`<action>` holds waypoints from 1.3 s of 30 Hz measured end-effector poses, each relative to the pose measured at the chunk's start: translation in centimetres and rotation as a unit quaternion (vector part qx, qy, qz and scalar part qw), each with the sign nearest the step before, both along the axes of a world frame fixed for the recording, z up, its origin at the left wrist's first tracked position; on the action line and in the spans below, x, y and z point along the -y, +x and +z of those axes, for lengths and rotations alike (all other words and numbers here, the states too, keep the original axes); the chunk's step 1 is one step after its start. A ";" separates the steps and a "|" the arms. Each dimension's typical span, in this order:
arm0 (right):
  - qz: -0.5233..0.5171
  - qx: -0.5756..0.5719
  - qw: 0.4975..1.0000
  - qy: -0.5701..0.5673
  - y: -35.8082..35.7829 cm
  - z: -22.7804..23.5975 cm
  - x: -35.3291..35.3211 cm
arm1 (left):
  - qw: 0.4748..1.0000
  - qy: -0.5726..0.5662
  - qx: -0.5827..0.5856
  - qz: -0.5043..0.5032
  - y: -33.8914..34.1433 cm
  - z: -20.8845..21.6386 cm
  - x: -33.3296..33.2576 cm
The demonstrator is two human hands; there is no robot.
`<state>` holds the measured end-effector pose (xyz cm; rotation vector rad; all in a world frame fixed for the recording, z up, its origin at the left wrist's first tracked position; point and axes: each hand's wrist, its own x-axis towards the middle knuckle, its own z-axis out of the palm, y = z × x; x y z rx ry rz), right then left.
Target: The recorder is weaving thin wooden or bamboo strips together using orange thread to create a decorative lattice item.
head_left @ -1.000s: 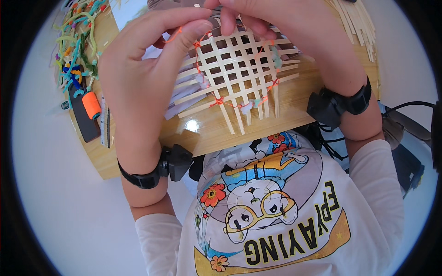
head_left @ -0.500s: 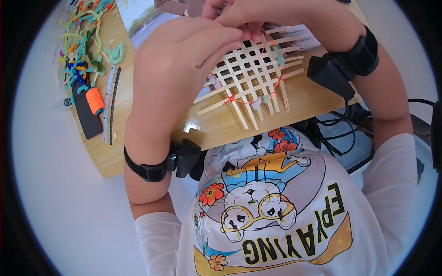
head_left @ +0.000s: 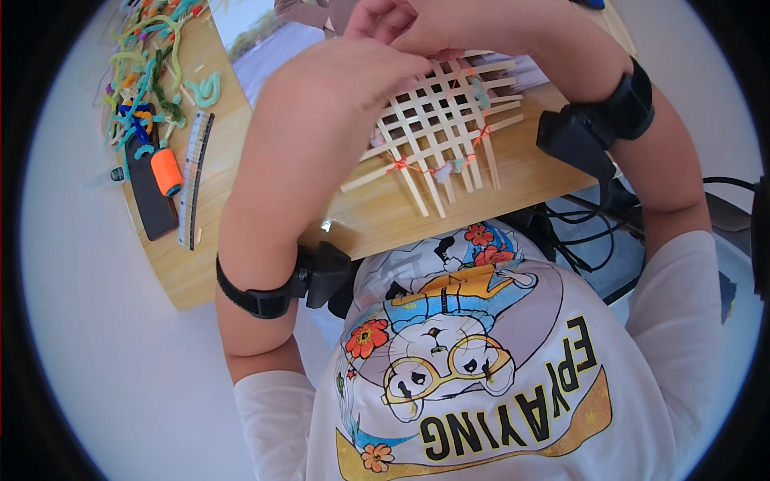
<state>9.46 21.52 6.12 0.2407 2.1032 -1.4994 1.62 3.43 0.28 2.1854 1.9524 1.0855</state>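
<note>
A woven lattice of pale flat wooden strips point(head_left: 435, 120) lies near the table's front edge, its strip ends sticking out all round. Orange thread point(head_left: 399, 165) is tied at its corners, and small pale tufts point(head_left: 443, 172) sit along its sides. Over its far left part bends my left hand point(head_left: 341, 76), fingers closed and their tips mostly hidden. My right hand point(head_left: 413, 28) meets it at the far edge of the lattice, fingers curled in. What the two hands pinch between them is hidden.
On the table's left lie a heap of coloured fuzzy stems point(head_left: 152, 64), an orange thread spool point(head_left: 167, 172), a dark phone point(head_left: 148, 200) and a clear ruler point(head_left: 193, 180). A large printed picture point(head_left: 265, 48) lies beyond the lattice. Black cables point(head_left: 589, 240) hang at the right.
Both hands have shifted slightly, the left one rising a little with its wrist. The lattice has moved slightly up and to the left.
</note>
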 end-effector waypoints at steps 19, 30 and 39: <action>-0.163 -0.263 0.950 0.029 3.7 -5.2 2.1 | 0.982 -0.089 0.052 0.156 -1.3 -0.9 -0.5; -0.164 -0.305 0.937 0.043 4.0 -5.8 2.1 | 0.958 -0.120 0.133 0.222 -0.7 -0.9 -0.9; -0.143 -0.245 0.958 0.033 3.9 -5.2 2.0 | 0.968 -0.132 0.083 0.195 -1.3 -0.9 -0.4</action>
